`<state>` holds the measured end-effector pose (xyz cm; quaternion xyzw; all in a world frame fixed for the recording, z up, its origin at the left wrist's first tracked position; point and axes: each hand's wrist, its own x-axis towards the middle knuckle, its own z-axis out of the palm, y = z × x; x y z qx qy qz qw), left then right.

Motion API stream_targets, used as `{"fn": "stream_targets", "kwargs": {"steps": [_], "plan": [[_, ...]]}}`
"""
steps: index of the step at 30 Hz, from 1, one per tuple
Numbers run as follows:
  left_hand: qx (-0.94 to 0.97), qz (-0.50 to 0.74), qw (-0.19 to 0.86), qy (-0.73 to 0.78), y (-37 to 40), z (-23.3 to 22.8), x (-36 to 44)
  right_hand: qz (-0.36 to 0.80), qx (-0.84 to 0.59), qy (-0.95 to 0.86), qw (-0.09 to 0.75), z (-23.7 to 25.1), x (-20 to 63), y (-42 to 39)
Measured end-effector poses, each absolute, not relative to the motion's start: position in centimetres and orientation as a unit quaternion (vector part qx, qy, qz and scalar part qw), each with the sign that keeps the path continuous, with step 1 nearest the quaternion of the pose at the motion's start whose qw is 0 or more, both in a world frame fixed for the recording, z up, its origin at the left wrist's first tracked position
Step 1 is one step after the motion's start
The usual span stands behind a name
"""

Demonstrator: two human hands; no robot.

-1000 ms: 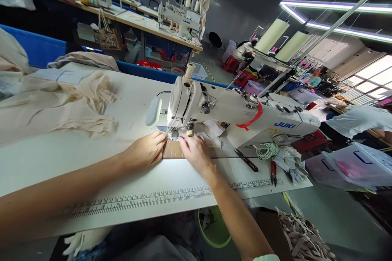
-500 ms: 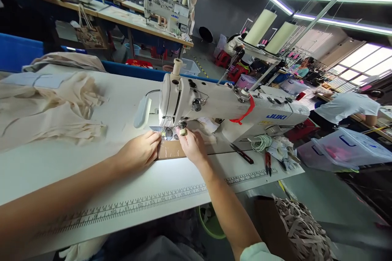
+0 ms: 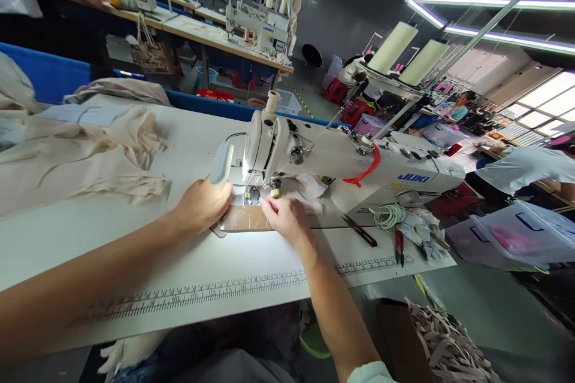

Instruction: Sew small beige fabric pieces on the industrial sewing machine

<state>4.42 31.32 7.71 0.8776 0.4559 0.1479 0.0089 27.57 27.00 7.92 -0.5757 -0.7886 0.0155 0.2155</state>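
Observation:
My left hand (image 3: 205, 206) is at the left of the needle area of a white sewing machine (image 3: 327, 152), its fingers curled and partly hidden. The lower end of a pale flat paddle-shaped part (image 3: 221, 164) overlaps this hand in view; I cannot tell whether they touch. Right of the presser foot (image 3: 251, 193), my right hand (image 3: 287, 216) has thumb and forefinger pinched together, close under a small cream knob (image 3: 275, 193). What either hand holds, if anything, is too small or hidden. A brown plate (image 3: 246, 219) with loose thread bits lies between the hands.
Beige fabric pieces (image 3: 108, 155) are heaped at left. Thread snips (image 3: 360, 231), a second pair of snips (image 3: 399, 246), a coiled pale green cord (image 3: 389, 216) and scraps lie at right. A printed ruler (image 3: 215, 292) runs along the front edge. Thread cones (image 3: 392, 46) stand behind.
My left hand has drawn back leftward from the needle area to beside the pale paddle-shaped part. My right hand stays near the presser foot, fingers pinched. The whole view has shifted slightly.

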Motion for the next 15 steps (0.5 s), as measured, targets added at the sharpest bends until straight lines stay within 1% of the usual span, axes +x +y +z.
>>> {"fn": "stream_targets", "kwargs": {"steps": [3, 6, 9, 12, 15], "plan": [[0.842, 0.119, 0.061, 0.522, 31.7, 8.6, 3.3, 0.068, -0.518, -0.826, 0.212, 8.1, 26.2, 26.1], [0.823, 0.153, 0.188, 0.514, 31.5, 9.2, 1.9, 0.102, -0.506, -0.829, 0.217, 8.0, 24.5, 25.3], [0.787, 0.199, 0.301, 0.500, 30.1, 9.9, 0.9, 0.117, -0.553, -0.794, 0.225, 7.7, 22.8, 24.9], [0.761, 0.235, 0.349, 0.493, 27.9, 10.7, 0.7, 0.145, -0.582, -0.760, 0.250, 7.5, 21.5, 25.1], [0.749, 0.263, 0.360, 0.491, 25.8, 11.0, 0.9, 0.171, -0.588, -0.745, 0.264, 7.1, 21.0, 25.7]]}}
